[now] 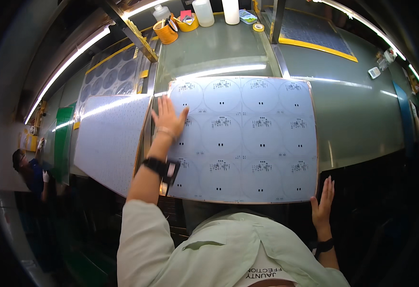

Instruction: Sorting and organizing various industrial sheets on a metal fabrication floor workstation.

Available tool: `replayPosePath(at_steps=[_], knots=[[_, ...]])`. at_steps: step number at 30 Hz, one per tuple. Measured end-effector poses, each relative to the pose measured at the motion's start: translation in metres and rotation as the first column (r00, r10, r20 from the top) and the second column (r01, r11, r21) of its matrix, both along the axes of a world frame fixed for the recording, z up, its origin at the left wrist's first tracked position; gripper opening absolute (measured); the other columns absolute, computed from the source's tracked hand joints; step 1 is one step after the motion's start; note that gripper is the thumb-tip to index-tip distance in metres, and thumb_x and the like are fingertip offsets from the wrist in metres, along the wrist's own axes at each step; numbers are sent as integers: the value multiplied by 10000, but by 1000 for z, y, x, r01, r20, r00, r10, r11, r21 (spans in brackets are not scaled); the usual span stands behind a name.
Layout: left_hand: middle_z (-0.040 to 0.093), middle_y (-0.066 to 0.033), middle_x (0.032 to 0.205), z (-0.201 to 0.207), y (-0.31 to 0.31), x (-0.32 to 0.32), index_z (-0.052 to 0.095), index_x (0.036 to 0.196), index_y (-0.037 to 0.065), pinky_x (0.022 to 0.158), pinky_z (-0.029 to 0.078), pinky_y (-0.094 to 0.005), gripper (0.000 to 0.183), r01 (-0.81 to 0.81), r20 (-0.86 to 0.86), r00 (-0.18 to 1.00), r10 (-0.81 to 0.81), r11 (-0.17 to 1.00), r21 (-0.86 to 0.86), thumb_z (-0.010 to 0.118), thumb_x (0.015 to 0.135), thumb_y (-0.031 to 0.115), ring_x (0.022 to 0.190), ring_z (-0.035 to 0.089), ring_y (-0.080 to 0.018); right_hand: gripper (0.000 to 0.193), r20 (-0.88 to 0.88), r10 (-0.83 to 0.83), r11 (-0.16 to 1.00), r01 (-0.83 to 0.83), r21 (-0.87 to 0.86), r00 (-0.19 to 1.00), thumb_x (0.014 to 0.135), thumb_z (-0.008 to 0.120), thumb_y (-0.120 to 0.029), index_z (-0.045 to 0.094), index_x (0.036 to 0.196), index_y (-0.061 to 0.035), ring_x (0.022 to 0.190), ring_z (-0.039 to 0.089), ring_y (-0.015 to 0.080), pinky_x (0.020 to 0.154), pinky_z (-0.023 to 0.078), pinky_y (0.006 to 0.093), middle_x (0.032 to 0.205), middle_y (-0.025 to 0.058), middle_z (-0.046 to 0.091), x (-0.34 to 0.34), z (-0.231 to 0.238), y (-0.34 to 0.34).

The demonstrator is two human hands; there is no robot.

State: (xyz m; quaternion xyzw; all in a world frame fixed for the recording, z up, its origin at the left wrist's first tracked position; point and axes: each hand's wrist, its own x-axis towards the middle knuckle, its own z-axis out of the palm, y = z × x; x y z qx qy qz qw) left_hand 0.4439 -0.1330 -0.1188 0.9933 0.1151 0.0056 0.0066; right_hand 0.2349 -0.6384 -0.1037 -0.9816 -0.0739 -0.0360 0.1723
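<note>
A large white circuit board panel (241,134) with rows of round board outlines and small dark markings lies flat in front of me. My left hand (170,122) is open on its left side, fingers spread and pointing away from me. At the panel's near right corner is my right hand (322,203), also open, fingers stretched upward. Its thumb is close to the edge; whether it touches I cannot tell. Both wrists wear dark bands.
Left of the panel lies another pale sheet (111,136) with small dots. Behind stand an orange container (166,31), white bottles (203,13) and a tape roll (258,27). A metal post (277,21) rises at the back. Far left, a person (30,172) works by a green sheet (63,138).
</note>
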Motion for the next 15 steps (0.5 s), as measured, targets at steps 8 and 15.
replayPosePath(at_steps=[8,15], knots=[[361,-238,1356,24,-20,-280,436,1270,-34,1024,220,-526,627,62,215,976,-18,977,-202,398,903,473,1282,299,-394,418,-544,434,-136,649,749,719,942,426,-249,433,1251,33,1094,520,210,945,389,315,1190,149,532,40,-24,-18],[635,-102,968,16,-5,-274,583,1057,2,758,485,-357,303,-303,-393,666,634,-251,-919,506,914,258,822,607,-200,603,-578,560,262,535,803,594,740,651,-138,403,1250,67,1059,544,272,912,427,382,1173,165,541,78,-7,-20]])
